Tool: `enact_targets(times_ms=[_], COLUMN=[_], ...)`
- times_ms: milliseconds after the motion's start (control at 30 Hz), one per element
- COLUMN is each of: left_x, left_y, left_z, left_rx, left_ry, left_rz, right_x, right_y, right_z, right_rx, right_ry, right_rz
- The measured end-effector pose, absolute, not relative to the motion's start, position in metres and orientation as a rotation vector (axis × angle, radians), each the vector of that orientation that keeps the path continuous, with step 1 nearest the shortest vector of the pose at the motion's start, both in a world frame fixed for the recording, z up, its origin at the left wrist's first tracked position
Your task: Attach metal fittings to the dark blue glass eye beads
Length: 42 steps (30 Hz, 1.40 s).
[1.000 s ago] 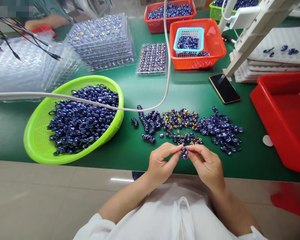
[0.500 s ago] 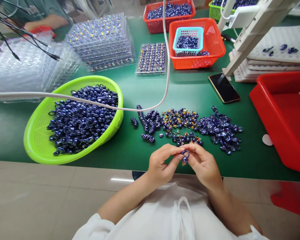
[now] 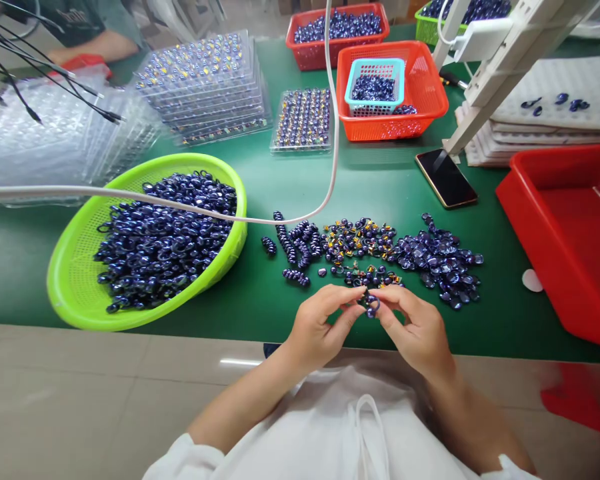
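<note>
In front of me, at the table's near edge, both hands meet fingertip to fingertip. My left hand and my right hand pinch one shiny dark-blue ring-shaped piece with a ball end between thumbs and forefingers. Fingers cover part of it. Just beyond lies a pile of small dark-blue parts with yellow and green bits. To its right is a heap of dark-blue oval caps. Rows of stacked dark-blue rings lie to its left.
A green basket of similar pieces stands left, a red bin right. Farther back are clear trays, an orange basket, and a phone. A white cable hangs across. Another person's arm shows far left.
My hands have spread slightly, and the ring-shaped piece has turned and risen a little between my fingertips. The view has shifted slightly.
</note>
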<state>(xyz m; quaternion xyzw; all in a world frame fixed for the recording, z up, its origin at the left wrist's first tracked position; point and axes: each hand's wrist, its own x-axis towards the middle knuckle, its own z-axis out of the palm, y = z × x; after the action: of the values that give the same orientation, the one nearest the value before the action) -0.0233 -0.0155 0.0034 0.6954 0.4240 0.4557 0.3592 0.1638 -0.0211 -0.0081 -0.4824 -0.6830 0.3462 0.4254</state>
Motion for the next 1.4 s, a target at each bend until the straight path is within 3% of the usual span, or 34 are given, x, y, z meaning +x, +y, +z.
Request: enact_targets(times_ms=[167, 300, 567, 833, 1400], left_x=[-0.019, -0.014, -0.014, -0.018, -0.021], left_y=[-0.017, -0.018, -0.018, -0.006, -0.012], left_z=[0.008, 0.005, 0.006, 0.001, 0.011], left_rx=[1.882, 1.830, 1.216, 0.518, 1.254], left_ry=[1.157, 1.156, 1.172, 0.869, 0.891], left_rz=[1.144, 1.113, 0.987, 0.751, 0.714], right_x=[0.169, 0.168, 0.165, 0.165, 0.170], right_y=[-0.016, -0.014, -0.016, -0.019, -0.017], right_z=[-0.010, -0.013, -0.012, -0.007, -0.009], right_rx=[-1.098, -1.053, -1.080, -1.038, -0.878], right_ry=[-1.972, -2.064, -1.995, -1.957, -2.216], right_rz=[0.394, 0.225, 0.241, 0.519, 0.367])
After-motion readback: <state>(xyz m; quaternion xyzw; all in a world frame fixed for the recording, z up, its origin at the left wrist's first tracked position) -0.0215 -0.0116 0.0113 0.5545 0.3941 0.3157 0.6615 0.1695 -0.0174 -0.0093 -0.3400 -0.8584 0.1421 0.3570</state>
